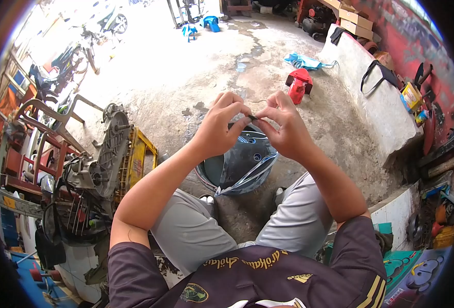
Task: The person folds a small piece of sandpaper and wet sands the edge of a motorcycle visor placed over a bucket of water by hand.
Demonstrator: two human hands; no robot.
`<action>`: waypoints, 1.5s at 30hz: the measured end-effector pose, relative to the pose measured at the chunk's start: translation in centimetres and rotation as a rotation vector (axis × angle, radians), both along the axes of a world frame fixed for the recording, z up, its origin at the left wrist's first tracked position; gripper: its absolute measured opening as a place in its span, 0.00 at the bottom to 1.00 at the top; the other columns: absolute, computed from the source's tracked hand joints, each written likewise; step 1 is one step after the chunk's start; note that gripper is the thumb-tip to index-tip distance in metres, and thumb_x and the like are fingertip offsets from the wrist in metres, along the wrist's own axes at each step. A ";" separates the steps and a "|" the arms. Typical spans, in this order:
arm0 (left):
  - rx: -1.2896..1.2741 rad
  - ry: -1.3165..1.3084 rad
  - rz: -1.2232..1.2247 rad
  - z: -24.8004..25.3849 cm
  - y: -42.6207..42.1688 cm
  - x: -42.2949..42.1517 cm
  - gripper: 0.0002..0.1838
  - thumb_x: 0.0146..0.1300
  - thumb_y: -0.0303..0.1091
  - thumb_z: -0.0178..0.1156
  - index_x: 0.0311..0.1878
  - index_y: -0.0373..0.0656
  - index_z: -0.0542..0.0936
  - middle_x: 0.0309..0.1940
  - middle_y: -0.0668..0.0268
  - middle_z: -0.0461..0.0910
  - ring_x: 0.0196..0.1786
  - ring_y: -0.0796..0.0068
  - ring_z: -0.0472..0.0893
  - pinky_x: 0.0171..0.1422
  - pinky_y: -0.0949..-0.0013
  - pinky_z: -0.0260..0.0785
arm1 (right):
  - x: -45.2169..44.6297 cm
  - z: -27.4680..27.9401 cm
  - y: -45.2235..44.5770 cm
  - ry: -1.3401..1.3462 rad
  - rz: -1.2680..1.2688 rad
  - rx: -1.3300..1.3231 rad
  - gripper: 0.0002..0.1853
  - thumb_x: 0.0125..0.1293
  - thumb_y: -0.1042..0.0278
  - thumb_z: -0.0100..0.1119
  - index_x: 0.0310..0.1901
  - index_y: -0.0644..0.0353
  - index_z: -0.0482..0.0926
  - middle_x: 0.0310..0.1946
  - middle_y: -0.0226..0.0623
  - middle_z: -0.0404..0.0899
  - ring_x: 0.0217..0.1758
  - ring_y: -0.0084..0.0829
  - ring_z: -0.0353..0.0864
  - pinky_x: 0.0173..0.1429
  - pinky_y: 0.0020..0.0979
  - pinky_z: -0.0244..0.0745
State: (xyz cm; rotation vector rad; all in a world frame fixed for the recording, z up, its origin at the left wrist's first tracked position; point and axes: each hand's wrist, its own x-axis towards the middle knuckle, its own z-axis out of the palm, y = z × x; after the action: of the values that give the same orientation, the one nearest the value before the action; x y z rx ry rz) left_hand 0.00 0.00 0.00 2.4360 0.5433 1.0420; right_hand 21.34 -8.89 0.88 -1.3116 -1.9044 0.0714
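Observation:
My left hand (219,124) and my right hand (286,126) meet in front of me, fingertips nearly touching. Between their pinched fingers is a small dark piece (252,117), too small to identify; both hands grip it. Directly beneath, a dark glossy panel with round holes and pale stripes (245,163), resembling a motorcycle body panel, stands in a round tub (206,177) between my knees. My hands partly cover the panel's top.
At left stand a metal engine casing (106,156) and a yellow crate (135,161). A red motorcycle part (300,85) and a light blue cloth or bag (303,61) lie ahead on the concrete floor. A low white wall (363,97) runs along the right.

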 end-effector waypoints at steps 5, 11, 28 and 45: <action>-0.076 -0.052 -0.049 0.3 0.0 -0.3 0.07 0.70 0.25 0.70 0.49 0.40 0.87 0.50 0.58 0.81 0.59 0.56 0.80 0.67 0.57 0.71 | -0.2 -0.2 0.3 0.079 0.026 0.029 0.09 0.66 0.74 0.78 0.47 0.63 0.90 0.47 0.42 0.74 0.53 0.41 0.79 0.60 0.38 0.75; -0.071 -0.044 0.014 0.5 -0.5 -0.4 0.07 0.69 0.28 0.72 0.48 0.42 0.89 0.51 0.58 0.80 0.60 0.56 0.80 0.69 0.56 0.71 | 0.1 -0.6 0.5 0.116 0.055 0.011 0.07 0.64 0.73 0.77 0.44 0.58 0.92 0.46 0.41 0.75 0.55 0.45 0.78 0.61 0.45 0.73; -0.046 -0.010 0.050 0.2 0.0 -0.5 0.08 0.65 0.31 0.76 0.47 0.50 0.93 0.51 0.62 0.76 0.61 0.59 0.78 0.69 0.55 0.71 | 0.1 0.0 0.1 0.029 0.028 -0.011 0.09 0.65 0.72 0.79 0.45 0.61 0.90 0.48 0.41 0.76 0.56 0.42 0.80 0.61 0.40 0.75; 0.067 0.030 0.088 0.5 -0.2 -0.5 0.07 0.63 0.33 0.78 0.44 0.48 0.93 0.52 0.63 0.78 0.63 0.57 0.77 0.72 0.52 0.70 | 0.3 -0.5 0.3 -0.005 0.029 -0.012 0.06 0.64 0.68 0.76 0.42 0.54 0.92 0.46 0.36 0.76 0.56 0.41 0.78 0.61 0.46 0.69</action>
State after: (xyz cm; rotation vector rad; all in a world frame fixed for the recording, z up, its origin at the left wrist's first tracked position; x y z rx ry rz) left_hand -0.52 -0.17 0.53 2.5102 0.6401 1.0768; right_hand 21.68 -8.55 0.42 -1.2932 -1.9308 0.0944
